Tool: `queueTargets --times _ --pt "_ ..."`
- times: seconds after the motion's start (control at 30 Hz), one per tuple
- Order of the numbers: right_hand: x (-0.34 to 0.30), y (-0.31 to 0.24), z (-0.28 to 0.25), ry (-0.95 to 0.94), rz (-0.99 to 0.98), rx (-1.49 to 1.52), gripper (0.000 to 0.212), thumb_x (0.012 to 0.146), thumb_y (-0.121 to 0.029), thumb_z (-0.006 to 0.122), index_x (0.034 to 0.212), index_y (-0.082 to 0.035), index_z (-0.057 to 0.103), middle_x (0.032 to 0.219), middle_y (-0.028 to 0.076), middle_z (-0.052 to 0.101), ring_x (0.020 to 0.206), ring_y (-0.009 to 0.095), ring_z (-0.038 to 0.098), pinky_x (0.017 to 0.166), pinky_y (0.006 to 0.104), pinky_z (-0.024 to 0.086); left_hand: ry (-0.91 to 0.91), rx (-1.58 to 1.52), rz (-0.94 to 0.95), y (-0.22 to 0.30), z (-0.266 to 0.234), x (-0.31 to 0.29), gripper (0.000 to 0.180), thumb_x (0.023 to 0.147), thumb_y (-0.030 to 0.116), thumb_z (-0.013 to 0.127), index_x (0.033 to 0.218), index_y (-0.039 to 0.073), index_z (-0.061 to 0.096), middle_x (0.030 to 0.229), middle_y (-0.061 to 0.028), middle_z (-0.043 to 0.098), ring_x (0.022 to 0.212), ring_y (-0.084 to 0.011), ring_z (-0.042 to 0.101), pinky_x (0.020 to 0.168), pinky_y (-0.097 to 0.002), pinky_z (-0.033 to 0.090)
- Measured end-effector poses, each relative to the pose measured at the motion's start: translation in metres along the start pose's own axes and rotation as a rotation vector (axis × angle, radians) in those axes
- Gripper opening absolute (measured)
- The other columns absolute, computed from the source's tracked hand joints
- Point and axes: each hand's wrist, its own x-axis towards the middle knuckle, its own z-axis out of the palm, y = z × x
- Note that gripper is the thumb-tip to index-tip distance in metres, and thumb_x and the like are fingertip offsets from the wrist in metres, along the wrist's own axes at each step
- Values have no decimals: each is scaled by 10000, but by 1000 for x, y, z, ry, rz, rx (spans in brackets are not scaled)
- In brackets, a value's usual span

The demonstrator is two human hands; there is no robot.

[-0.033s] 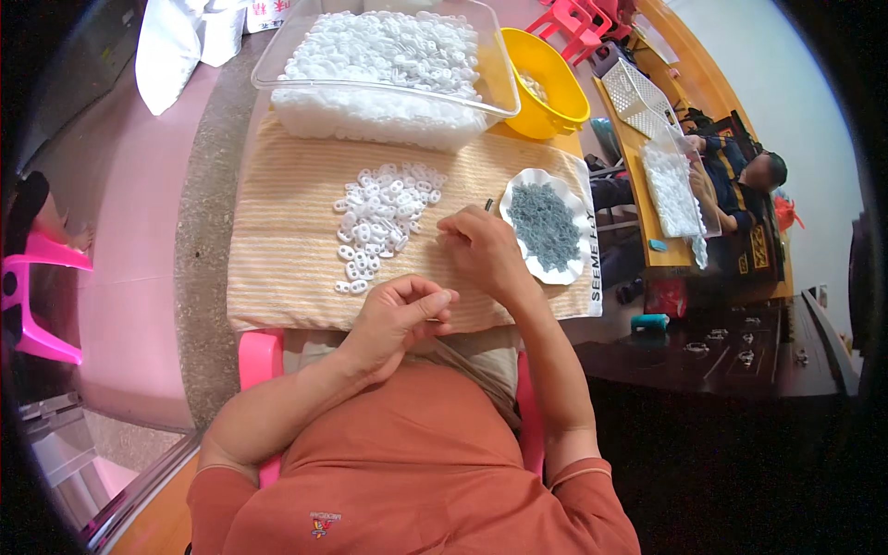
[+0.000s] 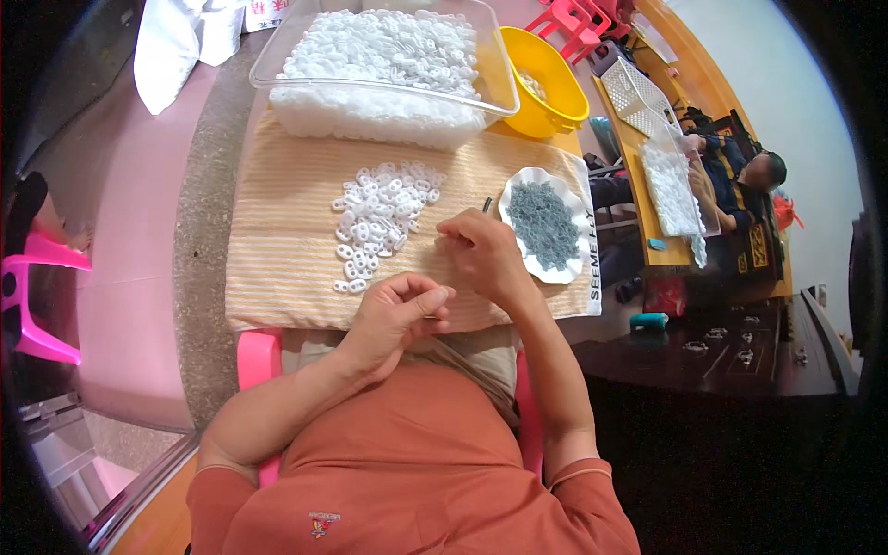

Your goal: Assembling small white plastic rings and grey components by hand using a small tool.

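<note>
White pieces (image 2: 379, 55) fill the tub (image 2: 502, 79), grey bits (image 2: 544, 222) the scalloped plate (image 2: 557, 276); your left hand (image 2: 398, 314) pinches, your right hand (image 2: 486, 250) curls; what either holds, I can't tell.

Pink stool (image 2: 55, 252) far left, white sack (image 2: 166, 60) upper left; upper right pink chairs (image 2: 568, 26), white basket (image 2: 638, 99).

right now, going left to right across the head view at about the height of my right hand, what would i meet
pink plastic stool → speckled grey floor strip → pile of small white two-holed pieces → your bare right hand → white scalloped-rim plate of small grey pieces → another heap of small white pieces
</note>
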Motion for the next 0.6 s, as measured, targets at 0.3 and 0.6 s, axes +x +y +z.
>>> queueTargets --times 0.3,0.6 --pt "-44 -27 7 12 -17 615 152 849 48 618 999 31 643 923 99 632 861 163 602 736 260 478 77 51 196 -10 -4 3 162 910 159 633 1007 39 584 858 -21 622 731 -93 608 672 -231 530" --pt "-61 -38 6 84 131 714 155 848 41 623 1002 43 641 922 94 635 828 143 598 714 237 470 47 53 146 -10 -6 3 116 919 128 610 981 32 591 866 -39 635 751 -102 611 696 -232 531"
